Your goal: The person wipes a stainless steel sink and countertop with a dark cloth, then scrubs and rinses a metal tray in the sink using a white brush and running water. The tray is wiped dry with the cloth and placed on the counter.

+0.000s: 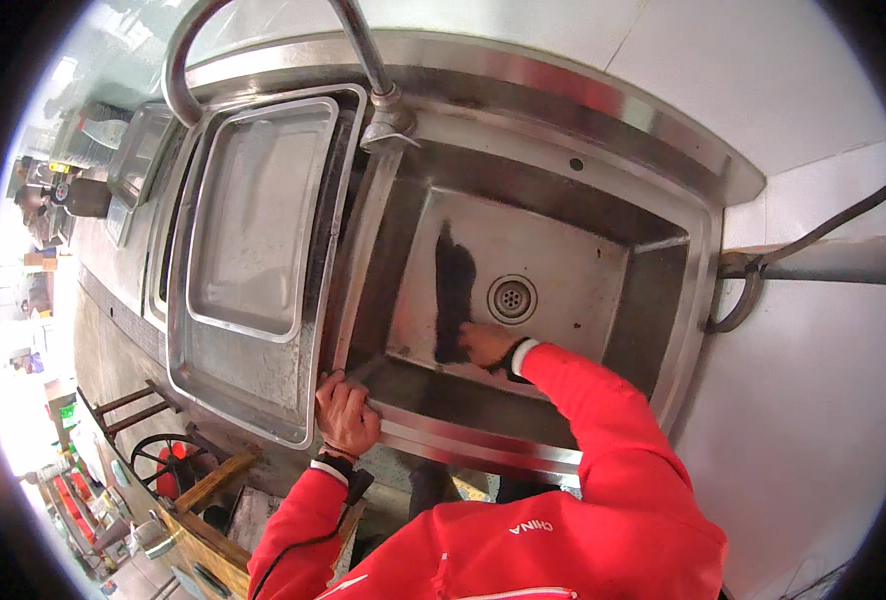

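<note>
A deep stainless steel sink point(653, 330) lies in front of me, with a round drain strainer point(512, 299) in its floor. My right hand point(485, 344) reaches down into the basin, left of and nearer than the drain. Its fingers are bent down at the near end of a long, dark, ragged-edged strip point(454, 285). Whether this is a cloth or a wet mark I cannot tell, and the fingertips are partly hidden. At the sink's near left corner, my left hand point(348, 412) curls its fingers over the front rim, beside the corner of a large metal tray point(238, 362).
A smaller metal tray point(258, 215) rests on the large one, left of the basin. Behind them arches a metal faucet point(388, 105). A pipe with a dark hose point(813, 265) runs along the wall at right. A wooden frame point(208, 490) and a black handwheel point(168, 465) stand lower left.
</note>
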`<state>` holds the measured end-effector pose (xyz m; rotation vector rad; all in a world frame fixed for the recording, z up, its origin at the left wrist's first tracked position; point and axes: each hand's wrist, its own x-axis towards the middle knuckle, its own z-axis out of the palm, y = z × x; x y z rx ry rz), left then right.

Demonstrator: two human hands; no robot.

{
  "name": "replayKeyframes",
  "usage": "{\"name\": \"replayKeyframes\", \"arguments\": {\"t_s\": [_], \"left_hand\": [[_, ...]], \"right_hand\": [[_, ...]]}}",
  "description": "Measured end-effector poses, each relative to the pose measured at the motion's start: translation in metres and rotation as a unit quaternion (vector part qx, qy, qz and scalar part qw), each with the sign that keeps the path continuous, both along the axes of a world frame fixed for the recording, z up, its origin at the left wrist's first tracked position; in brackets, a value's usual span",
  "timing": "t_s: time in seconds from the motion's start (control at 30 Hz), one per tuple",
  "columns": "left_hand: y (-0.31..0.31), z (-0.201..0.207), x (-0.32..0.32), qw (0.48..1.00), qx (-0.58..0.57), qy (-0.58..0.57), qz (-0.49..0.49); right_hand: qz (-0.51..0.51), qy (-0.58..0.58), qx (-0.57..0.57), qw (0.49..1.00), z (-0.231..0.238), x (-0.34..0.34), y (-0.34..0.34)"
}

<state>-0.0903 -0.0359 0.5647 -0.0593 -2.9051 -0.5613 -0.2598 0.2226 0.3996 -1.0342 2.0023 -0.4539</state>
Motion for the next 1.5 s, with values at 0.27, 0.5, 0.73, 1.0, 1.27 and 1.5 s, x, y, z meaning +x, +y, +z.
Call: {"name": "replayKeyframes", "arguments": {"t_s": [0.27, 0.5, 0.73, 1.0, 1.27, 1.5], "left_hand": [[-0.003, -0.001, 0.0, 1.0, -0.005, 0.006, -0.007], [-0.004, -0.001, -0.001, 1.0, 0.006, 0.017, -0.021], [-0.005, -0.003, 0.001, 1.0, 0.007, 0.028, -0.013], [-0.004, -0.004, 0.0, 0.999, 0.006, 0.04, -0.015], [-0.005, -0.005, 0.002, 0.999, 0.012, 0.039, -0.023], [-0.005, -0.003, 0.0, 0.999, 0.013, 0.028, -0.016]], "right_hand": [[-0.218, 0.058, -0.084, 0.97, 0.067, -0.133, 0.009], [-0.284, 0.179, -0.032, 0.941, 0.013, -0.148, -0.071], [-0.35, 0.104, -0.143, 0.92, -0.038, -0.019, -0.111], [-0.026, -0.08, -0.125, 0.989, -0.021, 0.039, -0.078], [0.169, 0.031, 0.115, 0.978, 0.017, -0.02, 0.085], [-0.01, 0.116, -0.125, 0.985, 0.076, -0.139, 0.054]]}}
